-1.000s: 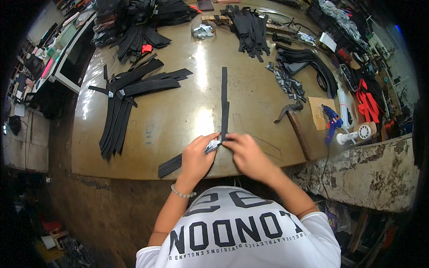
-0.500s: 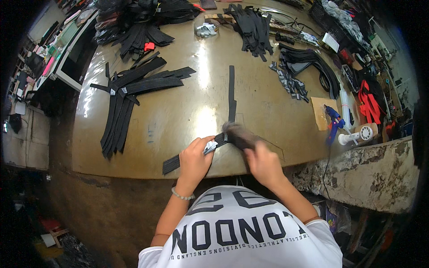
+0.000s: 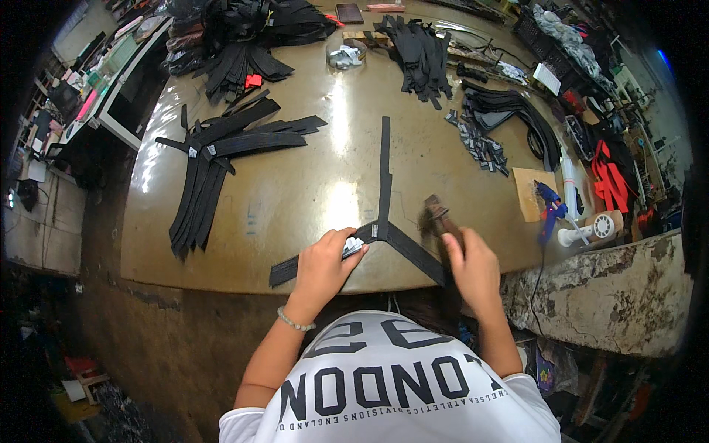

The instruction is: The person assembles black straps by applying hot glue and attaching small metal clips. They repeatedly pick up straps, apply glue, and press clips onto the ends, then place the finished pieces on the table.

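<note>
A black webbing strap piece [image 3: 384, 184] lies in a three-armed Y on the table, with a small grey label [image 3: 375, 230] at its joint. My left hand [image 3: 323, 264] is closed on several small white labels [image 3: 353, 246] and rests over the lower left arm of the Y. In my right hand [image 3: 474, 269] is a brown hammer [image 3: 437, 210], partly blurred, its head raised to the right of the joint. The right hand is by the end of the lower right arm.
Finished-looking black strap pieces [image 3: 203, 170] are stacked at the left. Black strap bundles [image 3: 421, 55] lie at the back, near a clear jar [image 3: 346, 55] of white labels. Small cut pieces [image 3: 480, 144], a blue glue gun [image 3: 550, 203] and a white spool [image 3: 589, 229] sit at the right.
My right hand has moved right with the hammer, away from the joint, uncovering the label and the lower right arm. My left hand stays nearly in place, still holding the labels.
</note>
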`<move>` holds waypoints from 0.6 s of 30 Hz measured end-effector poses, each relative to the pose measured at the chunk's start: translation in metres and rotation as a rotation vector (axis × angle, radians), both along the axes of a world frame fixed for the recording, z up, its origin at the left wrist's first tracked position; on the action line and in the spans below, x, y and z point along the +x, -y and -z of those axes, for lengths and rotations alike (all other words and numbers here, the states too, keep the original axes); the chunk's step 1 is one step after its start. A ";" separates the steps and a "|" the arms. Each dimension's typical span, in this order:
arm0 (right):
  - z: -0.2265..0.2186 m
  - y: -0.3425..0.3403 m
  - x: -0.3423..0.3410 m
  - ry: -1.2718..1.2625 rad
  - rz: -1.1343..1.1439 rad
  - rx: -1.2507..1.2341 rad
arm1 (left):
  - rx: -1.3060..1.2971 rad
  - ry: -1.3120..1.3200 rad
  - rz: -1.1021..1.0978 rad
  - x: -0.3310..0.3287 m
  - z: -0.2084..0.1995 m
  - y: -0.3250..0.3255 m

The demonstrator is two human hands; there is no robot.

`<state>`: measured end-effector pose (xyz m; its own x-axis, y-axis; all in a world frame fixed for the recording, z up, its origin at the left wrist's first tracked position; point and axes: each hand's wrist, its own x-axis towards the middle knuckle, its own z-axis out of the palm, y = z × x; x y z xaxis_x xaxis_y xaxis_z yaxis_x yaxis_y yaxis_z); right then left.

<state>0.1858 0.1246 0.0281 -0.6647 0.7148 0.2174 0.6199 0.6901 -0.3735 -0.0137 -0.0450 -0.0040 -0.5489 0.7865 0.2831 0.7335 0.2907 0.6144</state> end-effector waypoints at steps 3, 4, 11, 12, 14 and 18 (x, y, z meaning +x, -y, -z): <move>0.016 -0.028 0.018 0.118 0.120 0.107 | -0.156 -0.064 0.074 -0.001 -0.006 0.001; 0.019 -0.036 0.018 0.113 0.117 0.151 | -0.180 -0.101 0.112 -0.002 -0.009 0.001; 0.011 -0.034 -0.037 -0.342 -0.318 -0.536 | 0.342 0.579 0.010 0.020 -0.030 -0.007; 0.013 -0.024 -0.051 -0.410 -0.383 -1.052 | 0.393 0.901 -0.079 0.027 -0.029 -0.010; 0.016 -0.003 -0.075 -0.703 -0.512 -1.435 | 0.513 1.303 -0.041 0.036 -0.022 -0.024; 0.020 -0.005 -0.098 -0.438 -0.435 -1.248 | 0.050 0.480 0.036 0.041 -0.021 -0.019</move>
